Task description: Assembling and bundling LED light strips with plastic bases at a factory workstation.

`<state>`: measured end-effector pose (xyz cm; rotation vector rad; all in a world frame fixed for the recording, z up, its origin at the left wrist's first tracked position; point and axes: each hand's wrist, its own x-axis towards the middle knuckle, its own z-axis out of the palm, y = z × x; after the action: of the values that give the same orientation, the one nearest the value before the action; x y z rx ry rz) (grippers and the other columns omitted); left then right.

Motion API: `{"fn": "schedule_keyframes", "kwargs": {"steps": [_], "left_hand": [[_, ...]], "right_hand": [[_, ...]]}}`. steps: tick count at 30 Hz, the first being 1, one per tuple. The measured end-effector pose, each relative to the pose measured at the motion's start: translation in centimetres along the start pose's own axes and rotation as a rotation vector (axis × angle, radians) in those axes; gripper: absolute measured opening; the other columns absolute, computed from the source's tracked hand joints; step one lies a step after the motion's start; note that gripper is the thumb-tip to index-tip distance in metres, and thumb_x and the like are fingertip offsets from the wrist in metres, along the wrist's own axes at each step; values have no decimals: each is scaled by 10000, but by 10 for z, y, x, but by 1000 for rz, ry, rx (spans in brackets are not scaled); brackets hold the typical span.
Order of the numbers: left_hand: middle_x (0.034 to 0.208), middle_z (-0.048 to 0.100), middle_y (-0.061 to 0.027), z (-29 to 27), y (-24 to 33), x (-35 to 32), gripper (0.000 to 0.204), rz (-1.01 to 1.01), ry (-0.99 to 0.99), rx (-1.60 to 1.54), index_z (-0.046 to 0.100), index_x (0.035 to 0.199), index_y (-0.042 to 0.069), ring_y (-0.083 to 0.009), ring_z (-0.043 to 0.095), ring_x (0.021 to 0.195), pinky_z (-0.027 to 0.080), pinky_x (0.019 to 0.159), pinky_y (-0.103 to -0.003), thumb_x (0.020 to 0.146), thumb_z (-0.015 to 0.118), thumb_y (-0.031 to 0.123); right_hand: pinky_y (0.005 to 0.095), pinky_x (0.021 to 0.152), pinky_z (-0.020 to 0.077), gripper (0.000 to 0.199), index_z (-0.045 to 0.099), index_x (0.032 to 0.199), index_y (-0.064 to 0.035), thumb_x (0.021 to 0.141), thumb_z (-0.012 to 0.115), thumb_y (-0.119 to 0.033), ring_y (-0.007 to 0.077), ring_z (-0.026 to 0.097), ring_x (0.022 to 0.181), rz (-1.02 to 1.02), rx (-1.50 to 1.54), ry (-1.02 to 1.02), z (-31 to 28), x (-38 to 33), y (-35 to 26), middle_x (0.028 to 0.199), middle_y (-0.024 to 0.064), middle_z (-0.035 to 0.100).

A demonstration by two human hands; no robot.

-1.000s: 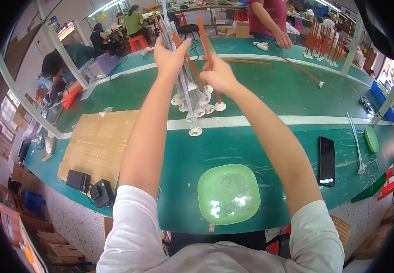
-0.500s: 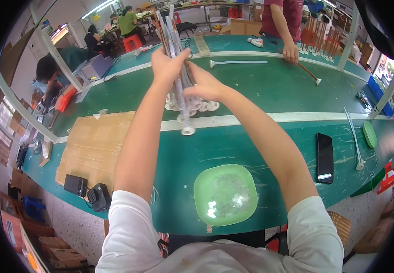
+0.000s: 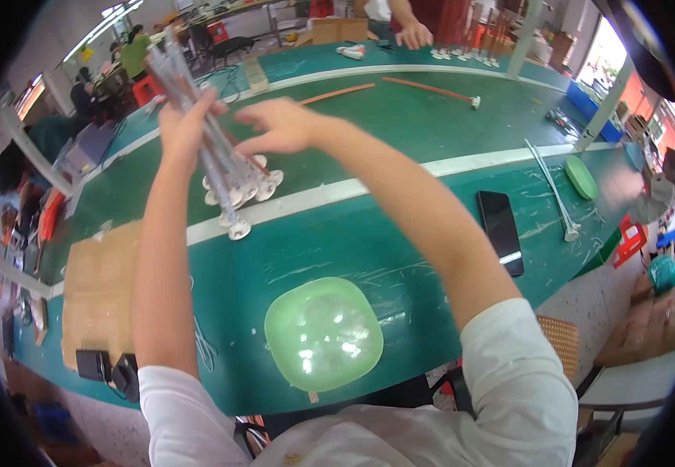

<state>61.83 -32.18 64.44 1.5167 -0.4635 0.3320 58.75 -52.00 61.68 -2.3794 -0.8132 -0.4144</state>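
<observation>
My left hand (image 3: pixel 187 128) is closed round a bundle of long thin rods (image 3: pixel 217 148) with round white ends, at the far left of the green bench. The bundle leans, its white ends low by the pale strip. My right hand (image 3: pixel 279 124), slightly blurred, is just right of the bundle with fingers apart and nothing visible in it. A reddish rod (image 3: pixel 349 92) lies just beyond that hand, its near end hidden. Farther right lies another reddish rod (image 3: pixel 431 89) with a white end.
A green dish (image 3: pixel 323 335) stands near me. Right of it are a black phone (image 3: pixel 499 232), thin pale rods (image 3: pixel 553 191) and a small green dish (image 3: pixel 580 178). Cardboard (image 3: pixel 104 292) lies at left. A co-worker's hand (image 3: pixel 414 36) is at the far edge, near upright reddish rods (image 3: pixel 489 39).
My right hand has come off the bundle, its fingers now spread. The bundle stays in my left hand and tilts more. The co-worker's hand has drawn back from the reddish rod. The view has shifted.
</observation>
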Motion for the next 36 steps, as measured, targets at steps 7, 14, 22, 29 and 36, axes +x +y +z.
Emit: {"fn": "schedule_keyframes", "kwargs": {"steps": [7,14,22,29,36], "left_hand": [[717,602,-34,1,-1,-9,204,6,18,112,565,947,38,-126,578,652,425,609,-265,889,702,178],[700,450,-15,-13,-13,-12,139,14,15,-73,505,932,30,-136,503,640,403,614,-265,915,637,70],[686,504,-38,7,-4,-10,137,-16,-19,-51,512,927,23,-131,502,614,413,609,-271,897,642,52],[661,535,-30,9,2,-9,143,-43,-48,-35,531,910,43,-118,511,609,433,634,-270,898,659,106],[689,606,-39,7,-4,-11,150,8,-112,29,558,861,35,-123,603,616,469,573,-283,875,686,111]], "right_hand": [[439,889,525,246,721,937,-82,767,607,-217,354,653,1003,735,-596,103,-127,-112,192,1029,170,696],[504,1032,430,454,527,1305,-114,857,556,-177,341,501,1273,920,-1036,44,-175,-186,284,1356,145,536],[455,866,528,302,597,1169,-43,889,508,-116,325,662,994,942,-856,26,-178,-160,306,1083,168,676],[392,556,545,352,655,929,29,874,585,-313,230,661,565,1277,315,428,-97,-43,236,725,116,671],[388,872,528,447,677,1023,7,805,658,-383,299,702,846,1129,-459,296,-4,28,196,831,147,709]]}}
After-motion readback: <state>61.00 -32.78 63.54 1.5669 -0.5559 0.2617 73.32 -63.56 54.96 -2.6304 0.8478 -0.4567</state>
